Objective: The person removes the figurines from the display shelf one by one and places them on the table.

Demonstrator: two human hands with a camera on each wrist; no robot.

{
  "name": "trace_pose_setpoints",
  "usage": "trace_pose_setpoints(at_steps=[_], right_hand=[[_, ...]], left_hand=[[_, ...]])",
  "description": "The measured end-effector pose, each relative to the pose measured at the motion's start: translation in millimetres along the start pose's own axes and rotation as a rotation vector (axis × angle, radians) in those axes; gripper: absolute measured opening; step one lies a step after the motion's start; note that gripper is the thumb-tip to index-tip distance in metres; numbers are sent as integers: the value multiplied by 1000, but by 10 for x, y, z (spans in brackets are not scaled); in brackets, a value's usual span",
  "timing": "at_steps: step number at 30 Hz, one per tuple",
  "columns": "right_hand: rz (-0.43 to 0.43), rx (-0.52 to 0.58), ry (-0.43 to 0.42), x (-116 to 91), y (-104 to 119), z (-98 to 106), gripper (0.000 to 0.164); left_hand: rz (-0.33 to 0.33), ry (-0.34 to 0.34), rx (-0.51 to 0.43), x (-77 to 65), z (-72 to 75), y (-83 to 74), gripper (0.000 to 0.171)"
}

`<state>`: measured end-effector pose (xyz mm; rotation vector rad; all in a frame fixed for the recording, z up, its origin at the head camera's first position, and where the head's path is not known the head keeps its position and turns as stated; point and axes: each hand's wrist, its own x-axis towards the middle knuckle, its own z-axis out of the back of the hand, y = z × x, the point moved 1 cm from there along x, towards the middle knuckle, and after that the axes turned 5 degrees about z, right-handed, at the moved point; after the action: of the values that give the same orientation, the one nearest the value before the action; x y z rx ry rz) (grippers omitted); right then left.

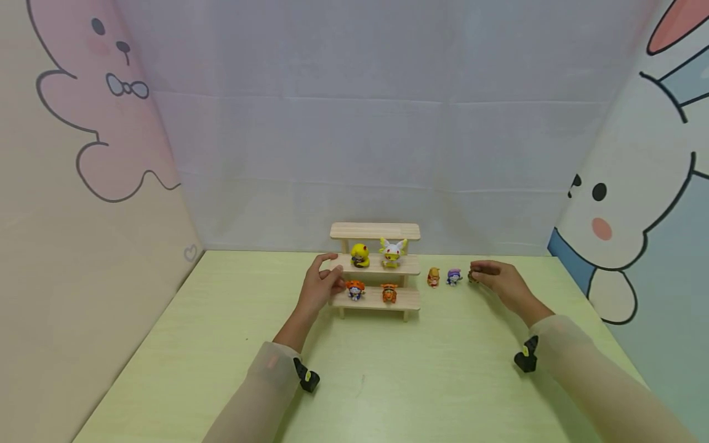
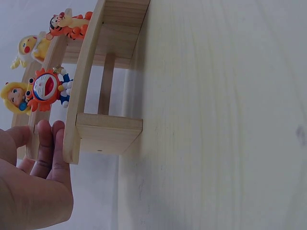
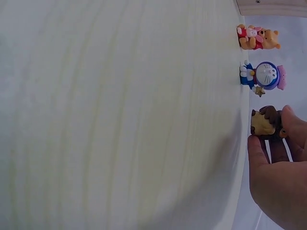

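My left hand (image 1: 319, 286) is at the left end of a small three-tier wooden display shelf (image 1: 375, 299). In the left wrist view, thumb and fingers pinch the end of its middle board. My right hand (image 1: 503, 284) holds a small brown and tan figurine (image 3: 264, 121) between thumb and fingers at the table, right of the shelf. The hand covers part of this figurine. Beside it stand a figurine in a purple hat (image 1: 454, 277) and a bear figurine in red (image 1: 433, 277).
On the middle board are a yellow-haired figurine (image 1: 360, 256) and a white-and-yellow eared figurine (image 1: 392, 253). The bottom board carries an orange-hooded figurine (image 1: 355, 290) and a tiger figurine (image 1: 389, 293). Behind the light wooden table (image 1: 437, 375) hangs a pale curtain (image 1: 382, 141).
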<state>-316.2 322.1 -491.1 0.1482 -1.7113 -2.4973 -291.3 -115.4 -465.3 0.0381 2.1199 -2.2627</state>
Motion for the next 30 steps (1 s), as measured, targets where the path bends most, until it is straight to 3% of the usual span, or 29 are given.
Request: trace_pose_setpoints(at_steps=[9,17,25,30], right_hand=[[-14,62,-1,-32,-27,-36,52],[-45,-49,0,3,-96,-32,51],[-37,-24,1,-9,-61,-43,50],[-27,-100,-5,-33,-10,-28,53]], left_hand=[[1,6,-1,8,-4,8,38],[15,0,-3,18,0,24,38],[7,-4,4,21,5,33,38],[10,-1,3,32,11,31,40]])
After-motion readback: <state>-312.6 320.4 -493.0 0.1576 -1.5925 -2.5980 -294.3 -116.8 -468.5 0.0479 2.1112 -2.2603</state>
